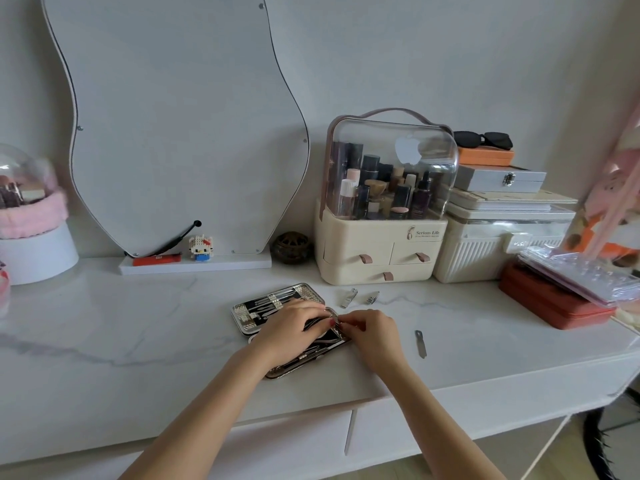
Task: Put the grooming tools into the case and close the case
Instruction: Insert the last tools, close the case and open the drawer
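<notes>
The grooming case [273, 304] lies open on the white marble tabletop, silver-rimmed with a black lining and several metal tools strapped inside. My left hand [294, 323] rests on the case's near half, fingers bent over the lining. My right hand [369, 327] is at the case's right edge, fingertips pinching a small metal tool against it; the tool is mostly hidden. Two nail clippers, a larger one [348, 298] and a smaller one [372, 298], lie just behind the case to the right. A flat metal file [420, 344] lies to the right of my right hand.
A cream cosmetics organiser [381, 251] with a clear lid stands behind the clippers. Stacked boxes [502, 237] and a red case [554, 303] fill the right side. A wavy mirror [180, 116] leans on the wall. A white round box [34, 251] stands far left.
</notes>
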